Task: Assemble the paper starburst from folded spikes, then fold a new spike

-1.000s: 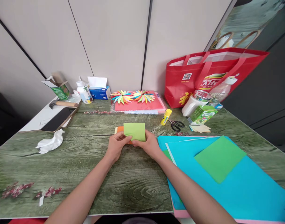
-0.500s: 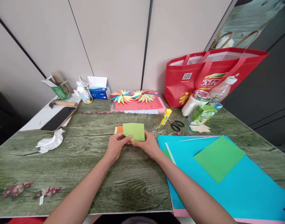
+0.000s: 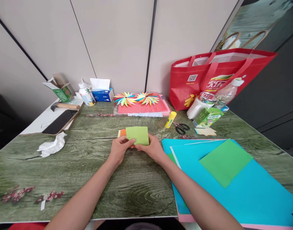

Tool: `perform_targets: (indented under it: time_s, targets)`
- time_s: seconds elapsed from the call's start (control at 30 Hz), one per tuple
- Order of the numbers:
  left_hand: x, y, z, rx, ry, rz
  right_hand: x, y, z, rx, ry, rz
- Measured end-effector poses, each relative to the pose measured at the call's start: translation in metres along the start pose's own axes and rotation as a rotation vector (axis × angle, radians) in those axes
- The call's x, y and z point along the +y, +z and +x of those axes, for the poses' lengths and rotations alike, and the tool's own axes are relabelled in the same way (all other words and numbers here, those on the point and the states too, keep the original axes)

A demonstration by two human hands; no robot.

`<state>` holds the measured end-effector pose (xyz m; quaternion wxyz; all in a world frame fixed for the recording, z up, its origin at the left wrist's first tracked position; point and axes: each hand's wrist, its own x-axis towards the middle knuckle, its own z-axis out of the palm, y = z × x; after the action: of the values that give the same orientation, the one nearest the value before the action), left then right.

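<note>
Between both hands is a light green piece of paper [image 3: 138, 134], held up above the table with its face toward me. My left hand [image 3: 120, 147] pinches its lower left corner, thumb in front. Its lower right edge is gripped by my right hand [image 3: 153, 147], thumb along the bottom. Behind the green paper, an orange paper [image 3: 123, 132] and a pale yellow edge stick out on the left; the rest of them is hidden. Whether they are held or lie on the table I cannot tell.
Right of my hands lie large blue sheets [image 3: 209, 204] with a green square [image 3: 226, 163] on top. Beyond are a yellow glue stick [image 3: 170, 119], black scissors [image 3: 182, 127] and two paper stars [image 3: 147, 99]. A red bag [image 3: 185, 83] stands back right; a crumpled tissue [image 3: 52, 145] lies left.
The upper left part of the light green paper has shifted very slightly to the left. Both hands keep their hold in almost the same place.
</note>
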<state>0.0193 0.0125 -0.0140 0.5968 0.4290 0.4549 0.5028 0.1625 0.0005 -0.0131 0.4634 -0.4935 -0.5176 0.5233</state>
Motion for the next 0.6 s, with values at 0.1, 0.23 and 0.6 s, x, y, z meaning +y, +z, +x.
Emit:
perform_targets:
  time_s: [0.1,0.23,0.6]
  targets:
    - [-0.0009,-0.0005,0.0004,0.000,0.000,0.003,0.0000,-0.0002,-0.0003,0.003,-0.013,-0.034]
    - [-0.0025,-0.0018,0.0009,0.001,0.007,0.032,0.0022,0.0001,-0.0002,0.020,-0.030,-0.081]
    - [0.0000,0.0018,-0.0029,-0.004,0.048,0.073,0.0020,0.0032,-0.0001,0.067,-0.075,-0.206]
